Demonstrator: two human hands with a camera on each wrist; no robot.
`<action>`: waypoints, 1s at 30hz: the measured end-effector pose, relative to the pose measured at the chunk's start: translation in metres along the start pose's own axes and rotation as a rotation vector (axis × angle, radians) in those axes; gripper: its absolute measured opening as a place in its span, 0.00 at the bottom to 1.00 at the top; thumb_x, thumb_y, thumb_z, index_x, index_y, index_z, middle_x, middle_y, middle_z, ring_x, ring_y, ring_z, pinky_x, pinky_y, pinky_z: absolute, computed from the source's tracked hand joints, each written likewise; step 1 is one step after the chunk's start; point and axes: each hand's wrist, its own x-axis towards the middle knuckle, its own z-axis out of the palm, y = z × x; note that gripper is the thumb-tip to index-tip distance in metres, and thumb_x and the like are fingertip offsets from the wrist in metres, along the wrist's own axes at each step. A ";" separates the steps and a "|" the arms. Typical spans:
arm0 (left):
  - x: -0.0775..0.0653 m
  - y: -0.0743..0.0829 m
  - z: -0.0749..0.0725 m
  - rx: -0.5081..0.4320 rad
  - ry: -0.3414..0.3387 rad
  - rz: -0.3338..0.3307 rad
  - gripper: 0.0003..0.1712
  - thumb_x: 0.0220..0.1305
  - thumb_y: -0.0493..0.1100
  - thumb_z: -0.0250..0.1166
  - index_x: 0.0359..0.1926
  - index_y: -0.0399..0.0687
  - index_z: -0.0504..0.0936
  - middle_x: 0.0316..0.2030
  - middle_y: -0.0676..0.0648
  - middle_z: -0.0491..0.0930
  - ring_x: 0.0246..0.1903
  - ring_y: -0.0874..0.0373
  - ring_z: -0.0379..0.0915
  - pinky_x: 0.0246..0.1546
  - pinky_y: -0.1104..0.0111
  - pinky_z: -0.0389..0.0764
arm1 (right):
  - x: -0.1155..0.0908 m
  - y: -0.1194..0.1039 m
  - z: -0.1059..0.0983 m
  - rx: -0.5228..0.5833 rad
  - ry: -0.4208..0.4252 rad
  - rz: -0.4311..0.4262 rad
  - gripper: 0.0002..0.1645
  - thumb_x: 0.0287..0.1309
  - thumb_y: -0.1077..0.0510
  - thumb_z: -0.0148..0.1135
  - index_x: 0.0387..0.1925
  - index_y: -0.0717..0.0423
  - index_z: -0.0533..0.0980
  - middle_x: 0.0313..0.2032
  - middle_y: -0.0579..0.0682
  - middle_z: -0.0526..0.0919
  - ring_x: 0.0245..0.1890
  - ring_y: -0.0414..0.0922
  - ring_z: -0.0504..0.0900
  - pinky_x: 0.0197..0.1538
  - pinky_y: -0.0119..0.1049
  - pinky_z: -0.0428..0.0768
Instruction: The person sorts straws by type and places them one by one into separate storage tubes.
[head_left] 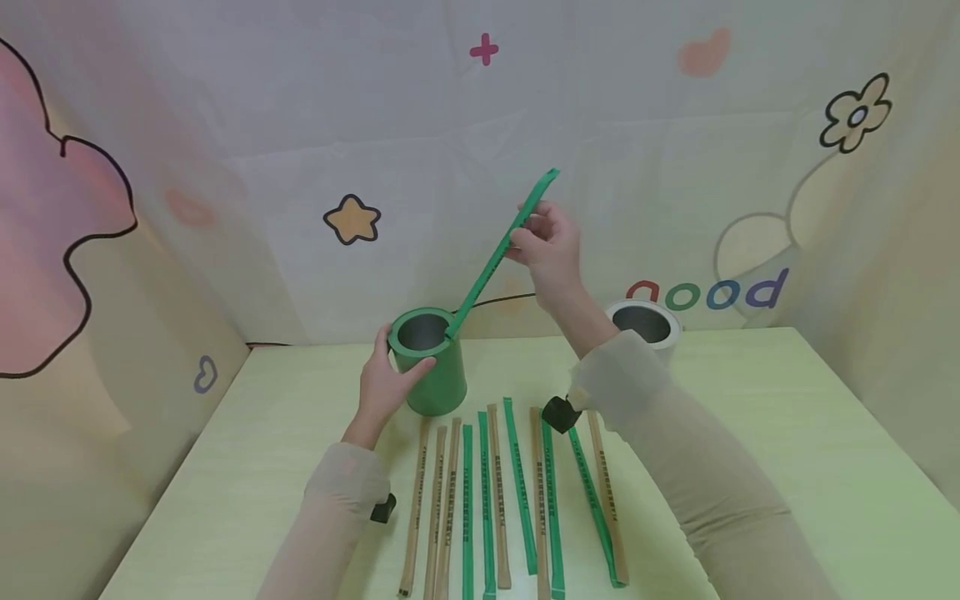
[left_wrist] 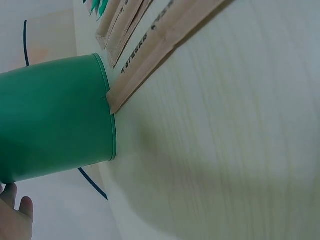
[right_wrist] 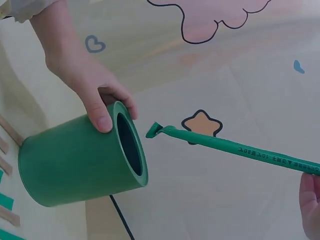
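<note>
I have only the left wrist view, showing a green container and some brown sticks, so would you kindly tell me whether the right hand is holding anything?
Observer: Yes, the right hand is pinching a long green stick, as the head view shows.
Operator: Thank you. Where is the lower end of it?
Observer: In the right wrist view, it is just outside the opening of the green container, not in it.
Operator: That helps. Is there any other container nearby?
Observer: Yes, the head view shows a white container to the right of the green one.
</note>
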 end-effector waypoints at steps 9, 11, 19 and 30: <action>0.002 0.000 0.001 0.000 0.004 0.006 0.53 0.43 0.67 0.63 0.65 0.53 0.50 0.63 0.45 0.59 0.63 0.49 0.54 0.58 0.49 0.60 | 0.002 0.028 0.012 0.060 0.111 0.019 0.15 0.50 0.74 0.48 0.37 0.57 0.70 0.24 0.47 0.70 0.25 0.39 0.72 0.31 0.29 0.79; 0.002 -0.001 0.001 0.000 0.006 0.004 0.53 0.43 0.67 0.63 0.65 0.54 0.49 0.63 0.45 0.59 0.63 0.49 0.54 0.59 0.49 0.59 | 0.000 0.034 0.015 0.042 0.130 0.017 0.15 0.50 0.74 0.48 0.38 0.58 0.70 0.25 0.47 0.70 0.26 0.39 0.72 0.32 0.30 0.79; 0.001 -0.002 0.000 0.004 0.007 -0.004 0.54 0.42 0.68 0.63 0.66 0.55 0.48 0.64 0.45 0.59 0.63 0.49 0.54 0.58 0.49 0.60 | -0.009 0.063 0.025 -0.076 0.129 0.013 0.15 0.51 0.72 0.49 0.42 0.62 0.70 0.25 0.46 0.70 0.27 0.38 0.72 0.34 0.31 0.78; 0.001 -0.003 0.001 -0.016 0.004 0.002 0.53 0.42 0.69 0.62 0.65 0.56 0.50 0.63 0.47 0.59 0.64 0.51 0.53 0.58 0.50 0.59 | -0.028 0.089 0.034 -0.261 0.021 0.014 0.12 0.52 0.69 0.50 0.40 0.64 0.69 0.28 0.48 0.71 0.29 0.40 0.70 0.33 0.26 0.71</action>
